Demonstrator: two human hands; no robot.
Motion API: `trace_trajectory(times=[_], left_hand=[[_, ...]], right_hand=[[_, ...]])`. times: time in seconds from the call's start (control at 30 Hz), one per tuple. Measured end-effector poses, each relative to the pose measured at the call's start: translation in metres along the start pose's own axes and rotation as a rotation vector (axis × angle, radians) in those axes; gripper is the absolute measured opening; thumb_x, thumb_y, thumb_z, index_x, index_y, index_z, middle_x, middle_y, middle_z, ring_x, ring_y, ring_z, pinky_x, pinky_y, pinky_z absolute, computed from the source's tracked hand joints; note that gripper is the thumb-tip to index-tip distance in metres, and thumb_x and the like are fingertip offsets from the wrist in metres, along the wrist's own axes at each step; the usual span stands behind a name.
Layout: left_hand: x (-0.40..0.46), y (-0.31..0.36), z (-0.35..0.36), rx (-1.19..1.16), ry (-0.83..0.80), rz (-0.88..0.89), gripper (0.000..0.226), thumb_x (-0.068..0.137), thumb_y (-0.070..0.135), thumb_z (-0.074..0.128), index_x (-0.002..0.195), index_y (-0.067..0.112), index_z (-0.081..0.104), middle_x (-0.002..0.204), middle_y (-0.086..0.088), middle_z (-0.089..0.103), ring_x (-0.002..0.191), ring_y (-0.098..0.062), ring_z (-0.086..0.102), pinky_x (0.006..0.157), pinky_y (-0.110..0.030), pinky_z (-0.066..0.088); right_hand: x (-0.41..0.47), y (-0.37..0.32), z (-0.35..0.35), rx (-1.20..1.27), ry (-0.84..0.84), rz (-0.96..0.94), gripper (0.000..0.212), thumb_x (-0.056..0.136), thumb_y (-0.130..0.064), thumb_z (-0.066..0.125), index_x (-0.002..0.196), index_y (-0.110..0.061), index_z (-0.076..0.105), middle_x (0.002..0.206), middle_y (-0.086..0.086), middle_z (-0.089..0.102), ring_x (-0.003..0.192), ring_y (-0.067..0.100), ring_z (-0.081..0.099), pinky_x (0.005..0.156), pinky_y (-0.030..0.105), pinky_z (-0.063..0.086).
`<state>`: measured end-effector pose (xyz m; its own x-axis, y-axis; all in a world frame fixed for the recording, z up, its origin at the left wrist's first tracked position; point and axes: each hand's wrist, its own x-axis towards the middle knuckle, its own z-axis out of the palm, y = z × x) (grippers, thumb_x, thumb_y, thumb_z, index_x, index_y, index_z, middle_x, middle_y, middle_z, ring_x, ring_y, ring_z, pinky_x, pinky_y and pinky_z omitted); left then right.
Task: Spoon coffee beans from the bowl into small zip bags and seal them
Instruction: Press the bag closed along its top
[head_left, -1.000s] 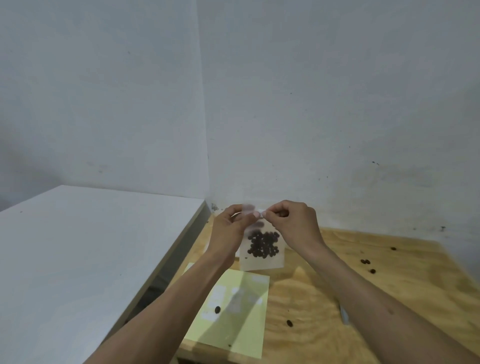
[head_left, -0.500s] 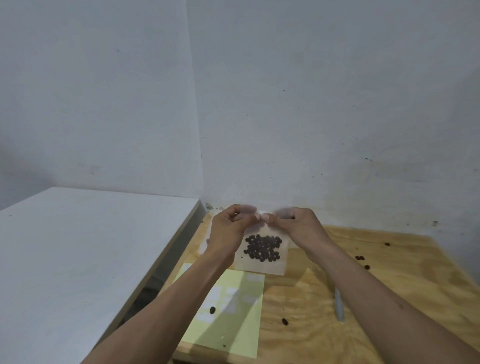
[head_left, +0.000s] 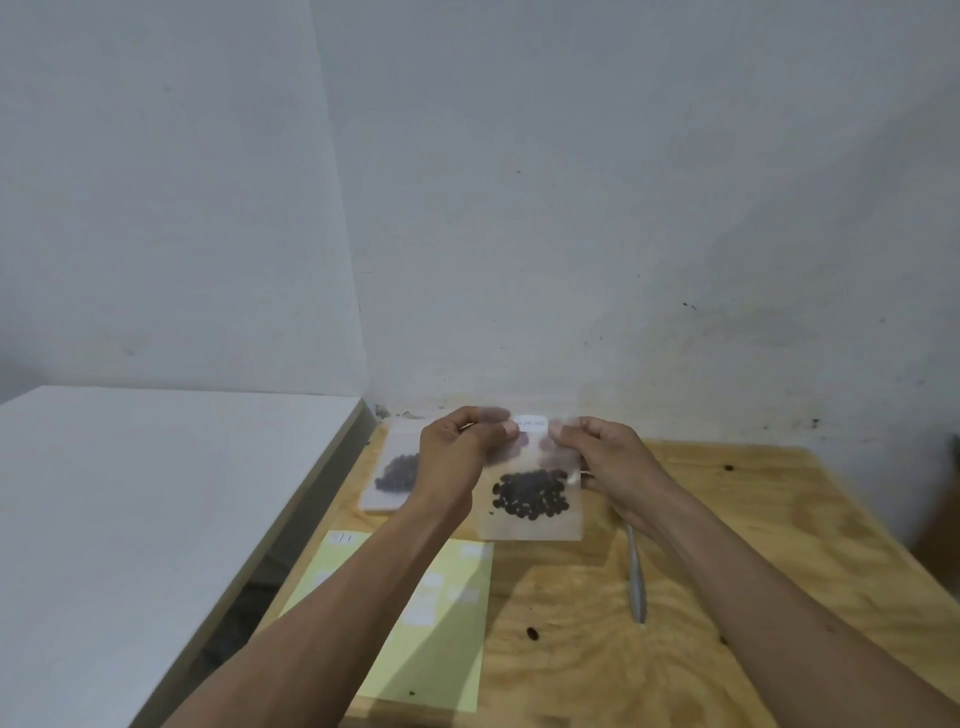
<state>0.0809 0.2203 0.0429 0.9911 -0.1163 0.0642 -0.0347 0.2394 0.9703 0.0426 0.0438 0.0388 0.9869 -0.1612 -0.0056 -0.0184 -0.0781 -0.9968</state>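
While both hands, left (head_left: 457, 447) & right (head_left: 605, 457), pinched the filled zip bag (head_left: 530, 499) top, I judged sealing underway; next: press along strip.

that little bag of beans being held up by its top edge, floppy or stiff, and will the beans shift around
Probably floppy: the zip bag is thin clear film, hanging from the pinch of the left hand and right hand. The coffee beans sit bunched low, so they would likely slide if it tilts. It looks light.
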Motion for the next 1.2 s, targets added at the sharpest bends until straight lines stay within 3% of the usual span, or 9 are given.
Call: trace_trajectory(times=[0.17, 0.27, 0.5, 0.67, 0.77, 0.9, 0.97, 1.07, 1.2], left_hand=[[0.005, -0.008, 0.02, -0.058, -0.034, -0.025, 0.014, 0.086, -0.002, 0.075, 0.099, -0.005, 0.072, 0.091, -0.017, 0.076, 0.082, -0.026, 0.077, 0.079, -0.032, 0.063], [0.006, -0.018, 0.036, 0.056, -0.084, -0.032, 0.02, 0.088, 0.017, 0.078, 0.104, 0.006, 0.074, 0.1, -0.01, 0.078, 0.095, -0.025, 0.075, 0.087, -0.04, 0.061], [0.006, -0.034, 0.082, 0.234, -0.133, -0.03, 0.006, 0.092, 0.0, 0.069, 0.093, 0.002, 0.074, 0.083, -0.012, 0.074, 0.069, -0.023, 0.071, 0.061, -0.029, 0.06], [0.009, -0.05, 0.146, 0.385, -0.262, -0.038, 0.037, 0.092, 0.008, 0.072, 0.127, -0.005, 0.065, 0.104, -0.018, 0.073, 0.079, -0.026, 0.072, 0.061, -0.023, 0.059], [0.003, -0.062, 0.188, 0.542, -0.371, -0.053, 0.052, 0.092, 0.013, 0.073, 0.139, -0.003, 0.055, 0.116, -0.015, 0.068, 0.098, -0.028, 0.07, 0.085, -0.033, 0.059], [-0.002, -0.082, 0.233, 0.684, -0.48, -0.033, 0.01, 0.091, 0.011, 0.071, 0.099, 0.004, 0.071, 0.086, -0.012, 0.068, 0.079, -0.027, 0.068, 0.068, -0.035, 0.053], [-0.004, -0.095, 0.249, 0.756, -0.492, -0.039, 0.013, 0.09, 0.01, 0.071, 0.099, 0.0, 0.071, 0.089, -0.015, 0.069, 0.088, -0.028, 0.069, 0.063, -0.029, 0.046], [-0.008, -0.112, 0.264, 0.875, -0.508, -0.064, 0.013, 0.087, 0.009, 0.071, 0.098, 0.003, 0.067, 0.088, -0.011, 0.063, 0.1, -0.032, 0.069, 0.052, -0.021, 0.043], [-0.005, -0.126, 0.273, 0.981, -0.553, -0.096, 0.013, 0.086, 0.014, 0.074, 0.093, 0.008, 0.065, 0.085, -0.006, 0.063, 0.083, -0.023, 0.064, 0.043, -0.017, 0.036]], right_hand=[[-0.015, 0.013, -0.026, -0.016, 0.068, -0.05, 0.015, 0.092, -0.022, 0.074, 0.101, -0.01, 0.076, 0.083, -0.002, 0.078, 0.079, 0.012, 0.074, 0.07, 0.026, 0.059], [-0.013, 0.019, -0.041, -0.022, 0.202, -0.069, 0.005, 0.09, -0.016, 0.076, 0.092, -0.012, 0.078, 0.088, 0.002, 0.079, 0.085, 0.016, 0.072, 0.081, 0.032, 0.058], [-0.02, 0.023, -0.094, -0.106, 0.506, -0.085, 0.015, 0.088, -0.022, 0.079, 0.1, -0.021, 0.071, 0.098, 0.002, 0.075, 0.09, 0.015, 0.07, 0.08, 0.032, 0.058], [-0.037, 0.029, -0.148, -0.35, 0.66, -0.06, 0.026, 0.09, -0.025, 0.076, 0.114, -0.018, 0.073, 0.102, 0.003, 0.074, 0.094, 0.018, 0.069, 0.084, 0.031, 0.056], [-0.046, 0.032, -0.186, -0.519, 0.697, -0.003, 0.034, 0.092, -0.026, 0.073, 0.122, -0.011, 0.073, 0.112, 0.009, 0.075, 0.094, 0.017, 0.065, 0.084, 0.021, 0.045], [-0.049, 0.049, -0.23, -0.591, 0.702, 0.109, 0.04, 0.094, -0.024, 0.072, 0.129, -0.005, 0.069, 0.126, 0.013, 0.071, 0.115, 0.027, 0.066, 0.103, 0.031, 0.046], [-0.048, 0.062, -0.245, -0.654, 0.683, 0.154, 0.038, 0.096, -0.023, 0.07, 0.128, -0.003, 0.069, 0.128, 0.014, 0.07, 0.119, 0.031, 0.064, 0.108, 0.038, 0.047], [-0.043, 0.084, -0.259, -0.708, 0.665, 0.217, 0.027, 0.096, -0.021, 0.067, 0.116, -0.004, 0.075, 0.116, 0.015, 0.074, 0.114, 0.036, 0.066, 0.099, 0.04, 0.053], [-0.034, 0.109, -0.268, -0.717, 0.648, 0.305, 0.023, 0.095, -0.02, 0.065, 0.072, -0.022, 0.062, 0.077, 0.003, 0.06, 0.089, 0.031, 0.065, 0.083, 0.024, 0.042]])
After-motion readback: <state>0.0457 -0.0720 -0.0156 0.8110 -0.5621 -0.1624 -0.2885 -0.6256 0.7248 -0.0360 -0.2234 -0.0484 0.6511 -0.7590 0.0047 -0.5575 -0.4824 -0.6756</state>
